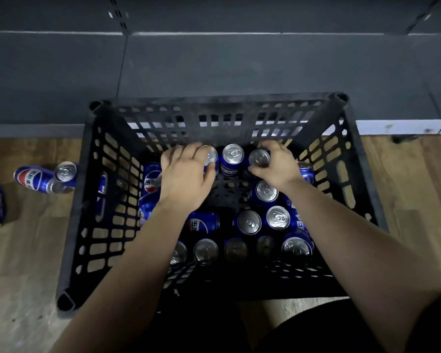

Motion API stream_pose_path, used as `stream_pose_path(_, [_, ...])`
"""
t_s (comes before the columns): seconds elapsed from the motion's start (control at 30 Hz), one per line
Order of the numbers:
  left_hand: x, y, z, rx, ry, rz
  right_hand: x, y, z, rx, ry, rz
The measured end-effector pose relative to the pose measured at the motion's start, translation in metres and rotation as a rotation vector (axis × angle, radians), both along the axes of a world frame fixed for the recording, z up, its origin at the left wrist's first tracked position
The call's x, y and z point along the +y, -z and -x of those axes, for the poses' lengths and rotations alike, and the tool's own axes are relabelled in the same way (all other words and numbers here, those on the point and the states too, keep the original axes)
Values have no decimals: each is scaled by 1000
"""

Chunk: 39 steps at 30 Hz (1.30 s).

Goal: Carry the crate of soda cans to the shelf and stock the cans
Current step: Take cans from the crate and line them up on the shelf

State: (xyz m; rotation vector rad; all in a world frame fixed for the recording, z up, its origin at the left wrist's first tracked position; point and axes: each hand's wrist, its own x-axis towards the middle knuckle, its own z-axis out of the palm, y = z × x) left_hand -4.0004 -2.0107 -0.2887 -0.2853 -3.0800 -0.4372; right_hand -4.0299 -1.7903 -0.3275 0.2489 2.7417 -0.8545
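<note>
Two upright cans in the far row of the crate [71, 225] are in my hands. My left grip [186, 174] curls over the left can [211, 156], thumb on its near side. My right grip [278, 164] clasps the right can [259, 157] between thumb and fingers. A middle can [232, 154] stands untouched between them. Both forearms reach forward and down into the crate, which rests on the wooden floor [23, 263] against the dark shelf [239, 59]. Loose cans [36, 178] sit on the floor to my left.
</note>
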Motion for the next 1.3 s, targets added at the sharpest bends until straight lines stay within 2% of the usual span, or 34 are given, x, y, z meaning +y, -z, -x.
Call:
stream_pose_path(0.53, [-7,15,2,-48,24,38,-46,31,18,-19,41,-26])
stream_pose_path(0.87, [-6,24,2,-62,27,30,-50,36,21,-19,5,-164])
stream_pose_path(1.3, [-8,22,0,-79,27,22,-47,36,13,35,-1,-110])
